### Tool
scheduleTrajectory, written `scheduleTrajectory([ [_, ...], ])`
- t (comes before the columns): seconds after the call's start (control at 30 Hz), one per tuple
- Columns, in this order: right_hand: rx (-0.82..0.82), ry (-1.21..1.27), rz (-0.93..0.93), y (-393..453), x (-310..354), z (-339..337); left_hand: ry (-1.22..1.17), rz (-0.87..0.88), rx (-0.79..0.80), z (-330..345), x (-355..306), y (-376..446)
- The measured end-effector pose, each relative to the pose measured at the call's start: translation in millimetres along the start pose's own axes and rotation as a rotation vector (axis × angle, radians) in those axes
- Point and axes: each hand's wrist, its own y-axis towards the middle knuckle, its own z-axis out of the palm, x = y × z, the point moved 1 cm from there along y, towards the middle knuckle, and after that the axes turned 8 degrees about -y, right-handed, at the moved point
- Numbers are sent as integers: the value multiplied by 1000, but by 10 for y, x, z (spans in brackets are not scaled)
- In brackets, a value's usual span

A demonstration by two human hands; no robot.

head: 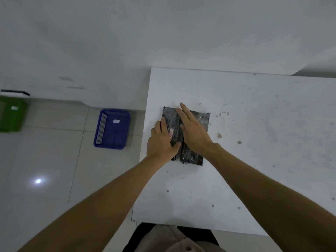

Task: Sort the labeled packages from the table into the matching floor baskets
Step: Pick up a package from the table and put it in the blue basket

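The left hand (162, 140) lay flat on the left black package (172, 124), with its fingers bent over the package's left edge and its thumb pressed on top. It looked like a loose hold, not a tight fist. The right hand (192, 131) was open and flat, with straight fingers pointing away from the person. It rested on the seam between the 2 packages and on part of the right black package (201, 122). It gripped nothing.

The 2 packages lay side by side and touched each other under the hands, near the left edge of the white table (254, 142). I think the right hand pressed down to keep the right package in place while the left hand got ready to lift its own package. Both packages were not yet sorted.

A small label (171, 134) with red marks showed between the 2 hands, on the left package. The writing on it was too small and blurry to read.

Left of the hands, down on the tiled floor (45, 160), sat a blue basket (111, 129). It had a small white tag (116, 121) inside, and I could not read it. Farther left, well apart from the hands, a green basket (12, 113) sat at the edge of the view. It also had a pale tag (14, 107) that I could not read. The baskets likely sat there so the person could drop each package into the 1 that matched its label.
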Motion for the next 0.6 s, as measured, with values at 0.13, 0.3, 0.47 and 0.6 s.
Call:
scheduleTrajectory([
  [0.13, 89, 47, 13, 4, -21, 99, -55, -2, -9, -12, 43, 20],
  [0.3, 67, 29, -2, -36, -39, 122, -135, -19, -25, -37, 49, 3],
  [0.47, 23, -19, 21, -11, -1, 117, -229, -22, -30, -47, 52, -54],
  [0.6, -34, -78, -17, 41, 100, -14, -390, 13, -49, -160, 158, -161],
])
